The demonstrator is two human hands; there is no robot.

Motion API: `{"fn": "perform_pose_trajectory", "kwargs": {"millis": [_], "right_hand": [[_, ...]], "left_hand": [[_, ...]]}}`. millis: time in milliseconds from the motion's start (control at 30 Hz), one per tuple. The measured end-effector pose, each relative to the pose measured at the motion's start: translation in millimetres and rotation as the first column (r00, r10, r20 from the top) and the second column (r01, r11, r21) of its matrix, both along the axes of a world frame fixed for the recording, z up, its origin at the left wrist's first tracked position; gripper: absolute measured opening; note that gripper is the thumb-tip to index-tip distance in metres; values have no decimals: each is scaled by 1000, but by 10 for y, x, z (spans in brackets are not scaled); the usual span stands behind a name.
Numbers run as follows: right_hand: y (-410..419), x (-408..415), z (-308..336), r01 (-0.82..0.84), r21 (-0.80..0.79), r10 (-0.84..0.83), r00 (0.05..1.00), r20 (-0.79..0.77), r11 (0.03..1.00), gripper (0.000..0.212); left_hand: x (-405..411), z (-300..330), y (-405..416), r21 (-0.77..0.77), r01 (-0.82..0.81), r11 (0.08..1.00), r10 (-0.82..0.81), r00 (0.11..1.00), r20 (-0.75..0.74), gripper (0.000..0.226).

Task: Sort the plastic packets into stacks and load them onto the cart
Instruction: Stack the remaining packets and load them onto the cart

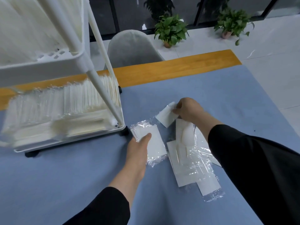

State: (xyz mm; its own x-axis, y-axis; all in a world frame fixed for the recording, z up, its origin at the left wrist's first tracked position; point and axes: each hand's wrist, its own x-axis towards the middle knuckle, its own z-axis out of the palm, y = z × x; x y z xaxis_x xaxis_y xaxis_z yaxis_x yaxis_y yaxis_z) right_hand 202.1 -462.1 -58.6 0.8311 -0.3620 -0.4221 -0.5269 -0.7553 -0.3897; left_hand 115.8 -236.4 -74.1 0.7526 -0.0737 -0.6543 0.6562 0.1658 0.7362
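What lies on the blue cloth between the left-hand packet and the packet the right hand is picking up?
In the head view, only bare blue cloth separates the left hand's clear plastic packet from the right hand's white packet.

Left hand (138, 143) holds a packet stack (152, 143); right hand (188, 109) pinches one packet (165, 116).

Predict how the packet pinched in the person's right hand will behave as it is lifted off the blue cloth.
The packet in the right hand looks thin and flat, so probably very light. Held by one corner, it likely droops or bends. Its glossy clear wrap, like the loose packets nearby, may be slippery between the fingers.
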Motion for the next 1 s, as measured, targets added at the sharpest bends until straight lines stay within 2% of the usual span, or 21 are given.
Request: {"fn": "perform_pose_trajectory", "kwargs": {"millis": [67, 133, 167, 233, 300, 367, 467, 567, 600, 633, 700, 733, 767, 833, 933, 1000], "right_hand": [[-24, -79, 111, 76, 170, -109, 974, 200, 983, 11], [-83, -200, 295, 93, 402, -241, 910, 337, 911, 12], [-119, -275, 402, 46, 495, -255, 897, 362, 867, 14], [-140, -427, 601, -81, 621, -153, 937, 315, 780, 18], [-48, -585, 712, -167, 640, 24, 974, 226, 750, 20], [107, -699, 721, -222, 543, 128, 970, 207, 810, 23], [236, -811, 614, -236, 372, 130, 949, 288, 898, 28], [143, -1008, 531, 9, 155, -74, 905, 418, 988, 31], [130, -1106, 506, 46, 84, -77, 901, 426, 995, 37], [146, -1205, 460, 19, -4, -16, 927, 375, 1000, 49], [285, -1403, 320, -127, -163, 147, 983, 114, 978, 89], [389, -1493, 227, -175, -211, 177, 984, -9, 962, 104], [490, -1573, 148, -180, -250, 170, 983, -62, 951, 111], [605, -1649, 21, -100, -330, 109, 994, 10, 939, 101], [617, -1661, -115, -14, -356, 104, 966, 235, 934, 53], [598, -1671, -108, 8, -325, 92, 953, 290, 946, 20]], "left_hand": [[19, 12, 10, 5, -34, 999, 34, 999, 2, 24], [58, 34, 12, 6, -52, 999, 52, 999, 1, 21], [80, 54, 13, 9, -53, 999, 53, 999, 1, 21], [122, 115, -10, 11, -39, 999, 39, 999, -9, 26], [150, 169, -52, -33, 34, 999, -35, 998, -48, 39], [128, 270, -121, -125, 135, 983, -144, 987, -67, 43], [41, 372, -201, -220, 212, 952, -235, 969, -80, 34], [-3, 344, -155, -156, 131, 979, -151, 981, -122, 25], [4, 309, -108, -117, 106, 988, -120, 986, -119, 23], [6, 283, -56, -90, 88, 992, -97, 990, -107, 22], [-7, 214, 48, -51, 79, 996, -82, 995, -63, 18], [-30, 177, 99, -30, 86, 996, -87, 995, -43, 17], [-56, 138, 147, -9, 98, 995, -98, 995, -29, 17], [-98, 76, 220, 16, 152, 988, -152, 988, 12, 16], [-136, 42, 295, 55, 255, 965, -260, 960, 103, 16], [-146, 42, 332, 62, 303, 951, -308, 942, 135, 18]]}}
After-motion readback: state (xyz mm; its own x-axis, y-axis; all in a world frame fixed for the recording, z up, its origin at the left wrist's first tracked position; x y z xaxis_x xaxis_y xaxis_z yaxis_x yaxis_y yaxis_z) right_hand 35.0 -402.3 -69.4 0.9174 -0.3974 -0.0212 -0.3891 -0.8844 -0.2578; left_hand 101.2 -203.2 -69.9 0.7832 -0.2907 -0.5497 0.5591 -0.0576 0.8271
